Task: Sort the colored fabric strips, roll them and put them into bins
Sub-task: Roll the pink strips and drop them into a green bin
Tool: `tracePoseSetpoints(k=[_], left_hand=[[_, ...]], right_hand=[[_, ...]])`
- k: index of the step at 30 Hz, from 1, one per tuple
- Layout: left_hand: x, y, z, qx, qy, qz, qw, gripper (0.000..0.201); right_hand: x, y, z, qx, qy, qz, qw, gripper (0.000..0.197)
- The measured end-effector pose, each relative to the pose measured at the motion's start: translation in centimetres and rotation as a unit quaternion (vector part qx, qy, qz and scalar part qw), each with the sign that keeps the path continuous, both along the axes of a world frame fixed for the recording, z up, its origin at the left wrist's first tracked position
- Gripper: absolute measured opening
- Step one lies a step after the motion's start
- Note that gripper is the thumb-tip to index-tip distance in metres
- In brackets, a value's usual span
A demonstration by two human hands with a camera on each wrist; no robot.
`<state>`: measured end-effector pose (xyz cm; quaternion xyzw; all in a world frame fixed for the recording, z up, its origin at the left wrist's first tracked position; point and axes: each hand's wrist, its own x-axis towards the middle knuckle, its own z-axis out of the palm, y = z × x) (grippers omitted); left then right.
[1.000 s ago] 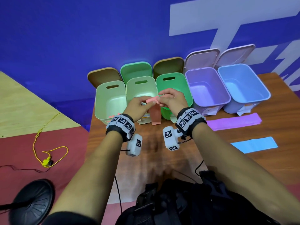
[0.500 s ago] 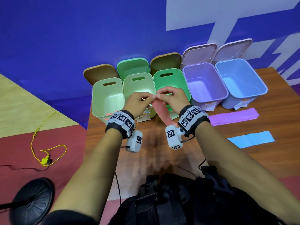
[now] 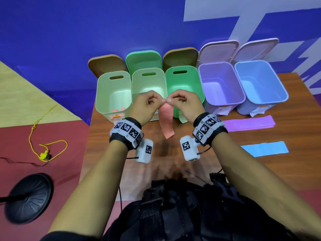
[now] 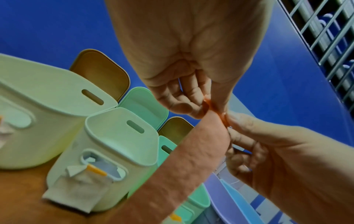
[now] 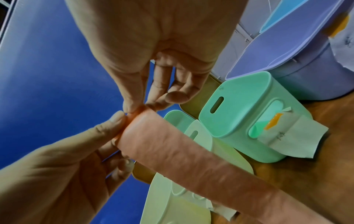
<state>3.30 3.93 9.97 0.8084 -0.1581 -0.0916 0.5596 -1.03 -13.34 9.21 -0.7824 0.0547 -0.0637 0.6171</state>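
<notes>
Pink strip [image 3: 166,122]: one, fabric, held up over the table [image 3: 286,171] in front of the bins. Its top end is rolled a little and pinched from both sides; the rest hangs free, lower end clear of the tabletop.

Left hand [image 3: 147,106]: thumb and forefinger closed on the left edge of the strip's top end, other fingers curled in.

Right hand [image 3: 184,105]: thumb and forefinger closed on the right edge of the same end, fingertips nearly touching those of the left hand.

Bins, five, in a row at the far edge of the table, lids up behind them: pale green bin [image 3: 112,94] with pink pieces visible at its bottom; second pale green bin [image 3: 147,79]; bright green bin [image 3: 184,77]; purple bin [image 3: 220,84]; blue bin [image 3: 258,80]. Paper labels hang on their fronts.

Purple strip [image 3: 248,123]: flat on the table, just in front of the purple bin.

Blue strip [image 3: 264,149]: flat on the table, nearer the person, apart from the purple strip.

Floor, left of table: yellow cord [image 3: 46,146], black round base [image 3: 28,197].
</notes>
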Motion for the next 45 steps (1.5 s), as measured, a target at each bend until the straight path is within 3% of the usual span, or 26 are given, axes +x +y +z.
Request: tracePoseSetpoints(k=[6,12,26,30,45], left_hand=[[-2.2,-0.1,-1.5,-0.066,0.053,0.021,0.996,0.002],[-3.0,0.2,-2.4,-0.073,0.053,0.015,0.996,0.014],[-3.1,0.0,-3.0,-0.103,0.069,0.031,0.992,0.021],[-3.0,-0.2,-3.4,-0.125,0.099,0.036,0.987,0.012],[-2.4,-0.9,-3.2,-0.13,0.108,0.01,0.986,0.011]], right_hand=[[-1.8,0.3,-1.0,0.06,0.014,-0.003,0.998,0.008],[-2.8,1.0,-2.4,0.109,0.046,-0.013,0.993,0.02],[-2.2,1.1,-2.6,0.099,0.061,-0.021,0.993,0.019],[-1.7,0.8,-2.5,0.096,0.057,-0.019,0.994,0.018],[-2.2,-0.3,-1.7,0.126,0.059,-0.027,0.99,0.011]])
